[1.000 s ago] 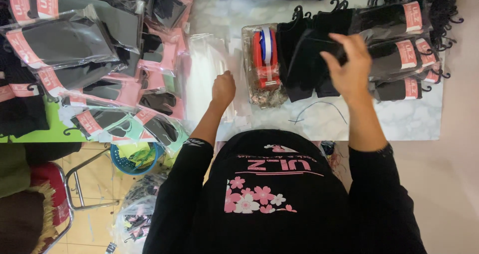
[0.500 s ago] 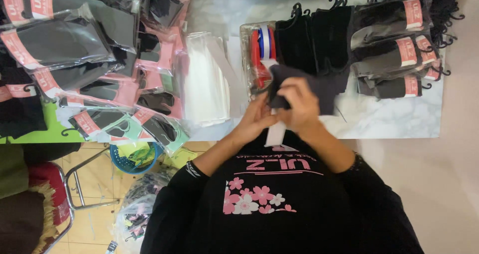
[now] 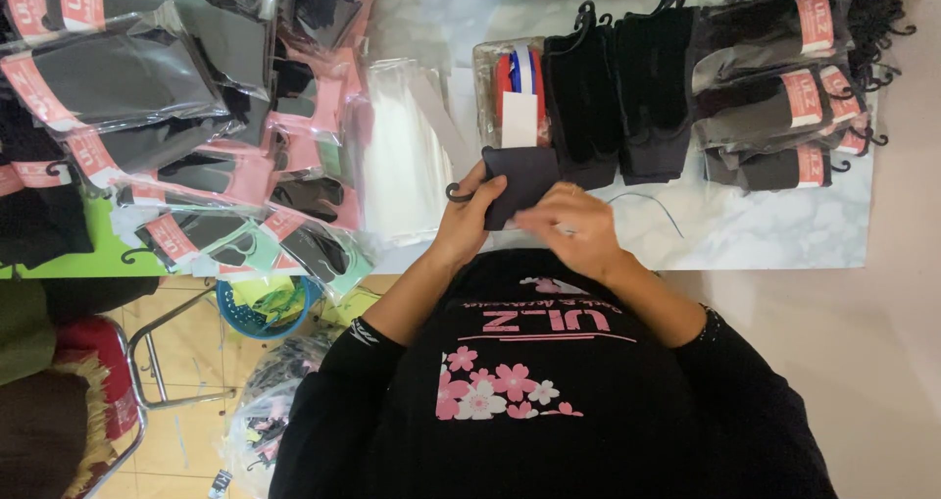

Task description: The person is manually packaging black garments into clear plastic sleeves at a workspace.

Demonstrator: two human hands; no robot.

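The left hand (image 3: 469, 223) is clamped on a folded dark cloth piece (image 3: 521, 179), thumb and fingers pinching its lower left edge beside a small black hook (image 3: 457, 193). The right hand (image 3: 576, 226) lies against the piece's lower right side, fingers curled together on it. The piece is held just above the near edge of the marble-patterned tabletop (image 3: 765, 229), in front of a row of black hanging pieces (image 3: 618, 92) and a clear packet (image 3: 515, 92).

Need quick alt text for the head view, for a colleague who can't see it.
Both hands hold a folded black cloth item with a small hook above a white table: left hand grips the black cloth item, right hand pinches its lower edge. Bagged dark garments lie left, hooked black pieces ahead.
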